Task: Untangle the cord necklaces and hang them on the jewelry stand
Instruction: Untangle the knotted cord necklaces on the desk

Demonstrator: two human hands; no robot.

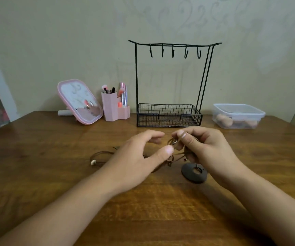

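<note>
A tangle of brown cord necklaces lies on the wooden table between my hands. My right hand pinches a cord strand of the tangle and lifts it a little off the table. My left hand hovers over the tangle with fingers spread, its thumb touching the cords. One cord loop with a pale bead trails out to the left. A dark round ring pendant rests below my right hand. The black wire jewelry stand is upright behind, and nothing hangs from its several hooks.
A pink tilted mirror and a pink holder with makeup brushes stand at the back left. A clear lidded plastic box sits at the back right. The stand's wire basket is close behind my hands.
</note>
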